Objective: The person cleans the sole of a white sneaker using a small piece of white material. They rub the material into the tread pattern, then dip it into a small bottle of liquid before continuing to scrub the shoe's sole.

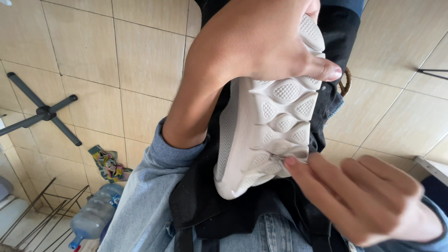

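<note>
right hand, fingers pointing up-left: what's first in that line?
The shoe. The right hand has a fingertip already at its sole, at a loose flap, so contact looks immediate; the left hand grips the shoe's far end.

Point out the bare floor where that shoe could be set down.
Bare tiles lie between the black cross-shaped stand and the left hand, and right of the shoe. Crowded lower left: colourful cloth, water bottle, metal rods.

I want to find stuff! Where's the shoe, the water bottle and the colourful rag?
shoe (275, 116), head view, on its bumpy white sole.
water bottle (95, 214), head view, on its clear body.
colourful rag (108, 163), head view, on its crumpled middle.
</note>
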